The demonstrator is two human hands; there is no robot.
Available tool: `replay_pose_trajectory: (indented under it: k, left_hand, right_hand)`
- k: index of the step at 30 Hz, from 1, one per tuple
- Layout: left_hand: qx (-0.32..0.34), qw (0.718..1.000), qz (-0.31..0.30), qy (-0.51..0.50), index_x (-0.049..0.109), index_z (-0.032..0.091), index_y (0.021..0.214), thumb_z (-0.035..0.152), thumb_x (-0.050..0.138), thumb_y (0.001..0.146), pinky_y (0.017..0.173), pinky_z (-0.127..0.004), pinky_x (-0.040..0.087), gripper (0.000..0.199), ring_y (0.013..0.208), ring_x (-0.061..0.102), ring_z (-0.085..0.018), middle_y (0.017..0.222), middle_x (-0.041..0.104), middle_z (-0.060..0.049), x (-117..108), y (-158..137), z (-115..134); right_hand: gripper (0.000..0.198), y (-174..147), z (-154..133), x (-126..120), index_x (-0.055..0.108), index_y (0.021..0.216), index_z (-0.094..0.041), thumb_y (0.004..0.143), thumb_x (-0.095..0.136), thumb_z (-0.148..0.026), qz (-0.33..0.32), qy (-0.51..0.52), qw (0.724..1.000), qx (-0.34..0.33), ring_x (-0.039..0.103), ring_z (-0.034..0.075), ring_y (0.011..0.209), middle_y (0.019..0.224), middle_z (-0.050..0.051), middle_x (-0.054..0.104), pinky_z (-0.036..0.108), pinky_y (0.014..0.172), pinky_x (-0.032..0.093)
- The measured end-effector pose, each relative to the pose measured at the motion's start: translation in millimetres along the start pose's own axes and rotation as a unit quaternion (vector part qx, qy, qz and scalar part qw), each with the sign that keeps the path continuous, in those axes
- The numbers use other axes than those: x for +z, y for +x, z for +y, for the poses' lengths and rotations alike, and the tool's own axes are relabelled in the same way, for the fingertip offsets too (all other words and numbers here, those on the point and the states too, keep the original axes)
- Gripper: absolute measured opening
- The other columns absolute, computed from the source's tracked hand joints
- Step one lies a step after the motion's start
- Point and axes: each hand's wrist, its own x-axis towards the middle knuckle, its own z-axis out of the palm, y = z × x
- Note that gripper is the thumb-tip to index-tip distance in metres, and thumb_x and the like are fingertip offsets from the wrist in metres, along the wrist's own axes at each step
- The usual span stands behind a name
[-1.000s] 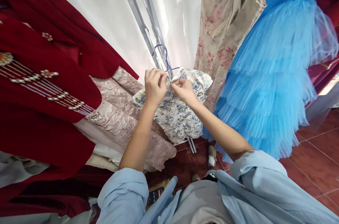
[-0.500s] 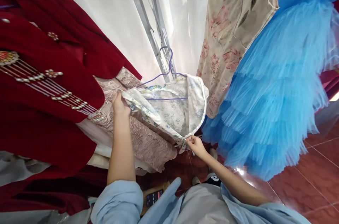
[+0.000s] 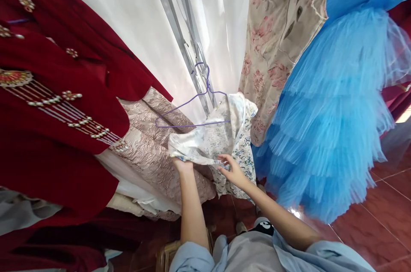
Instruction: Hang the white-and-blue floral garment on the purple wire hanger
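A white top with small blue and green flowers hangs by one shoulder from the right end of a purple wire hanger. The hanger's left end is bare. My left hand is closed on the other shoulder of the floral top, below the hanger; its fingertips are hidden under the cloth. Beside the top's front edge is my right hand, thumb and fingers apart, at most brushing the fabric.
The hanger hooks on a grey metal frame before a white curtain. Left hang a beaded dark red garment and a pink brocade one. Right are a beige floral garment and a blue tulle dress. Red tiles cover the floor.
The left shoulder of the floral top has come off the hanger. My left hand has moved right and down with it. My right hand has loosened its pinch on the front edge.
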Motion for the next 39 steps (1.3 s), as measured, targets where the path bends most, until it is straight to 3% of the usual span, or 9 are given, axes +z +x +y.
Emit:
replay_pose_trajectory:
  k: [3,6,11,18,21,25,28,33,39]
  left_hand:
    - [0.003,1.0,0.03,0.007,0.067,0.02,0.087,0.039,0.047,0.092,0.102,-0.042,0.048,0.028,0.107,0.067,-0.024,0.097,0.073,-0.008,-6.4,-30.7,-20.8]
    - [0.053,0.988,-0.088,0.12,0.065,0.018,0.088,0.036,0.055,0.092,0.097,-0.039,0.05,0.021,0.099,0.069,-0.022,0.095,0.072,-0.007,-0.5,-70.0,-48.9]
    - [0.115,0.83,-0.351,0.419,0.065,0.018,0.1,0.046,0.038,0.103,0.106,-0.039,0.043,0.039,0.116,0.062,-0.024,0.109,0.07,-0.012,13.5,-110.6,-70.0]
    - [-0.147,0.785,-0.443,0.408,0.063,0.015,0.117,0.059,0.068,0.084,0.098,-0.038,0.047,0.055,0.107,0.064,-0.027,0.11,0.07,-0.012,-9.8,-110.7,-74.1]
    - [-0.223,0.778,-0.425,0.406,0.069,0.011,0.109,0.056,0.078,0.073,0.096,-0.04,0.048,0.058,0.106,0.064,-0.031,0.106,0.071,-0.012,-32.9,-116.9,-74.1]
    - [-0.172,0.83,-0.248,0.469,0.069,0.015,0.11,0.052,0.087,0.058,0.101,-0.041,0.046,0.067,0.116,0.06,-0.034,0.119,0.068,-0.013,-58.7,-120.6,-53.4]
    - [-0.139,0.843,-0.237,0.462,0.068,0.015,0.111,0.051,0.083,0.063,0.103,-0.041,0.045,0.062,0.117,0.059,-0.033,0.121,0.067,-0.013,-54.7,-124.2,-29.7]
    - [-0.079,0.793,-0.326,0.509,0.067,0.015,0.096,0.035,0.061,0.08,0.093,-0.034,0.047,0.027,0.095,0.06,-0.025,0.096,0.068,-0.007,-26.7,-137.1,-2.9]
    - [0.033,0.733,-0.251,0.631,0.061,0.017,0.084,0.018,0.05,0.074,0.071,-0.026,0.041,0.015,0.073,0.052,-0.017,0.072,0.056,0.001,-50.0,-126.9,3.0]
  right_hand:
    - [0.063,-7.2,3.5,5.4,0.05,0.139,-0.02,0.08,0.07,-0.028,-0.038,-0.011,0.999,-0.016,0.056,0.028,0.123,0.14,0.015,0.057,0.047,0.108,0.042]
    - [0.071,-17.0,6.2,16.8,0.049,0.14,-0.019,0.074,0.075,-0.028,-0.099,0.01,0.995,-0.014,0.053,0.031,0.127,0.138,0.015,0.057,0.049,0.111,0.04]
    - [0.022,-20.1,-6.4,6.7,0.063,0.101,-0.016,0.081,0.058,-0.023,-0.1,0.05,0.994,0.003,0.061,0.023,0.089,0.094,0.007,0.067,0.037,0.085,0.051]
    - [0.03,-6.7,-70.0,-96.0,0.051,0.067,-0.015,0.088,0.058,-0.035,-0.253,-0.009,0.965,0.074,0.032,0.008,0.055,0.058,-0.006,0.04,0.021,0.051,0.029]
    - [0.031,1.4,-106.1,-138.2,0.054,0.067,-0.014,0.086,0.063,-0.037,-0.229,-0.05,0.971,0.05,0.034,0.008,0.054,0.058,-0.005,0.042,0.02,0.048,0.027]
    - [0.034,36.8,-140.9,-183.3,0.056,0.062,-0.015,0.082,0.068,-0.04,-0.116,-0.079,0.99,-0.02,0.036,0.008,0.052,0.057,-0.004,0.043,0.021,0.047,0.026]
    - [0.028,86.3,-148.1,-199.0,0.061,0.068,-0.015,0.08,0.071,-0.038,-0.039,-0.067,0.994,-0.08,0.044,0.011,0.057,0.063,-0.002,0.051,0.022,0.052,0.034]
    - [0.025,156.1,-132.8,-170.2,0.067,0.083,-0.018,0.079,0.071,-0.042,-0.106,0.06,0.99,-0.074,0.061,0.017,0.075,0.08,0.002,0.066,0.026,0.071,0.049]
    - [0.035,153.1,-123.5,-145.7,0.059,0.082,-0.019,0.074,0.075,-0.049,-0.104,0.14,0.984,0.037,0.057,0.014,0.06,0.071,-0.002,0.063,0.023,0.057,0.046]
